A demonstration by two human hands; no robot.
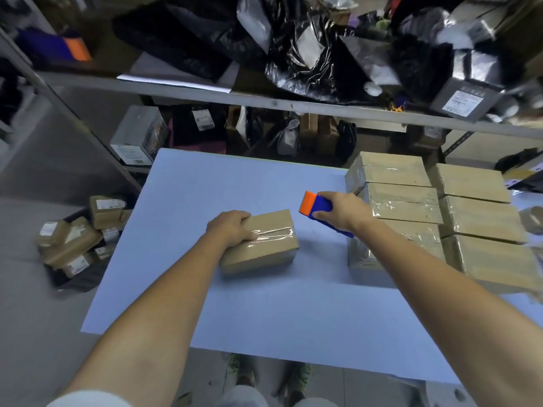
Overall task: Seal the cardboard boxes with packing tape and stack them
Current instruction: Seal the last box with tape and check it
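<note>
The cardboard box [258, 242] lies flat near the middle of the light blue table [264, 312], a little to the left, with its long side slightly turned. A strip of clear tape [273, 235] runs along its closed top seam and goes down over the right end.

The left hand [232, 227] rests on the left end of this box. Its fingers are bent over the far top edge and the thumb lies on the top, beside the tape, so the hand holds the box.

The right hand [340, 212] is to the right of the box and does not touch it. Its fingers are closed around the blue body of a tape dispenser [320, 214], whose orange end points away and to the left.

Just behind this hand, on the right part of the table, stand the sealed boxes [402, 201], shiny with tape, in two rows side by side.

Behind the table a metal shelf [264, 102] carries black plastic bags [308, 54] and packages. On the floor to the left lies a pile of small parcels [76, 233] with white labels.
</note>
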